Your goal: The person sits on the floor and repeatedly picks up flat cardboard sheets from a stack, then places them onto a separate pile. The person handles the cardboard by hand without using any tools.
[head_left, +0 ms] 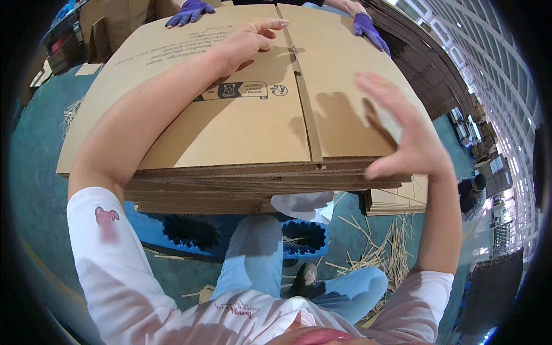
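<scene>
My left hand (250, 45), fingers loosely curled, and right hand (411, 135), spread wide, grip nothing; the cardboard stack (241, 135) lies between them, a co-worker's purple-gloved hand (188, 12) beyond, green floor (40, 190) below.

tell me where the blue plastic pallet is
In the head view, the blue plastic pallet lies low, left of centre, below the near edge of the flat brown cardboard stack, with heaped thin pale strips to its right.

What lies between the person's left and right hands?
In the head view, the top cardboard spans the stretch between the left hand and right hand, crossed by a narrow slot; no loose item shows there.
</scene>
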`<state>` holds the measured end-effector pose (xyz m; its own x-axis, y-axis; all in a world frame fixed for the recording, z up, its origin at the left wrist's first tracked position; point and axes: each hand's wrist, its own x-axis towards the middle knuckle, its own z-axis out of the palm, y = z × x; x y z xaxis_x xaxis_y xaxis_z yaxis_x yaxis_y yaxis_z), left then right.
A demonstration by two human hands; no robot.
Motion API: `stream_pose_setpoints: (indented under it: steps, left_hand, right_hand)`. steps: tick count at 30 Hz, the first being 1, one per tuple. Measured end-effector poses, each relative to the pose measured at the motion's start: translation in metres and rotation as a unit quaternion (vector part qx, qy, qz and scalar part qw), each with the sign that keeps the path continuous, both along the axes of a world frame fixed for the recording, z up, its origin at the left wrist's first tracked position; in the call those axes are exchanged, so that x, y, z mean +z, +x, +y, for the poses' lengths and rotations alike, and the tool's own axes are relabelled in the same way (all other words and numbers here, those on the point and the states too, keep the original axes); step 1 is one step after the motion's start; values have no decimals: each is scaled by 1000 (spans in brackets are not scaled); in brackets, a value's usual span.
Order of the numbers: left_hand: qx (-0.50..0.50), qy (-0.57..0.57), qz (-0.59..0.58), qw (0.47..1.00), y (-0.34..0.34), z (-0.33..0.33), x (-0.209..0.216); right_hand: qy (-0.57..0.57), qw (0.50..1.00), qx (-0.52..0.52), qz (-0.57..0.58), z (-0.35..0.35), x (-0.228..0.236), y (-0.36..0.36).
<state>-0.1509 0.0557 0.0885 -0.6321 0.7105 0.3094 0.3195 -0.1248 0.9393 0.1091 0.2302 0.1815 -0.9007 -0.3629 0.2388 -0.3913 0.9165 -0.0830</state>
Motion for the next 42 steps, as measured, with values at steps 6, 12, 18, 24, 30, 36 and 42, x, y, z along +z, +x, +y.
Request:
stream_pose_setpoints:
  steps: [6,12,18,24,30,36,42]
  left_hand:
    - [41,-51,103,992,13,0,7]
    - [58,-63,300,950,13,3,4]
    - [114,-210,503,831,23,21,-4]
    - [56,-236,513,824,33,11,1]
    - [-11,-129,407,904,38,-1,3]
    - [17,-148,554,819,63,-14,29]
    - [87,-229,600,762,119,-12,27]
  right_hand:
    - [133,979,58,144,-19,-14,7]
    - [174,871,10,460,-3,30,9]
    - [153,864,-27,479,-4,33,15]
    - [132,903,25,408,-19,16,12]
    - [181,920,36,346,-21,-10,9]
    - [238,938,37,249,-24,-41,13]
    - [248,939,41,233,-25,-45,14]
